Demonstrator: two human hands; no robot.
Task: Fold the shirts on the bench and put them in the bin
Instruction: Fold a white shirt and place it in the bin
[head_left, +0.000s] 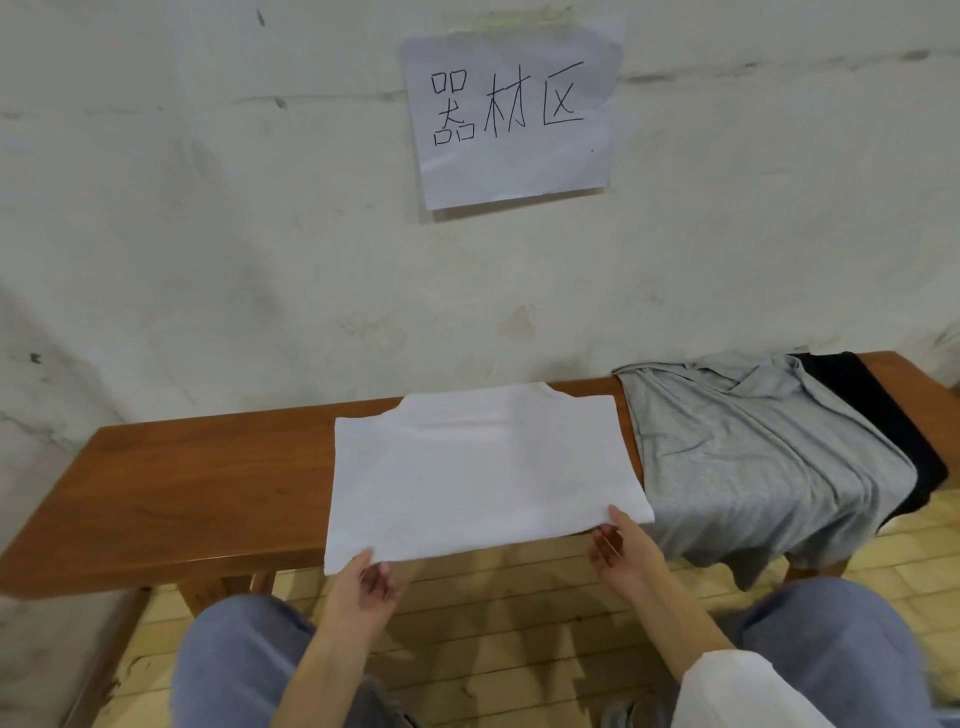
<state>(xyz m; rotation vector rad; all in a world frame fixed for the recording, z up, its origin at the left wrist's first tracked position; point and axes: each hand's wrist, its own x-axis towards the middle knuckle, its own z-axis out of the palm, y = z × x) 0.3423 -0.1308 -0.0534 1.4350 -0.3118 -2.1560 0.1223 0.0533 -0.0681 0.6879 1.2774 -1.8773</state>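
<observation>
Squarely ahead of us rises a stained white wall (208, 234). Along its foot runs the long brown wooden counter (208, 493), above a floor (493, 623) of pale yellow tiles. On the counter's right end a grey shirt (753, 457) lies rumpled and unfolded, its near hem hanging over the front edge. Just left of it, at the middle of the counter, lies the white shirt (478, 478), folded into a flat rectangle with the collar toward the wall. Its near right corner touches the grey shirt and its near edge juts past the counter's front. A creased paper sign (511, 119) bearing 3 handwritten characters is fixed to the wall above. A black garment (872, 410) shows at the far right, partly under the grey shirt. Our 2 hands hold the white shirt's near edge. The left hand (366, 587) pinches the near left corner, thumb on top and fingers beneath. The right hand (621, 551) pinches the near right corner likewise. Our blue jeans (234, 665) fill the foreground.
</observation>
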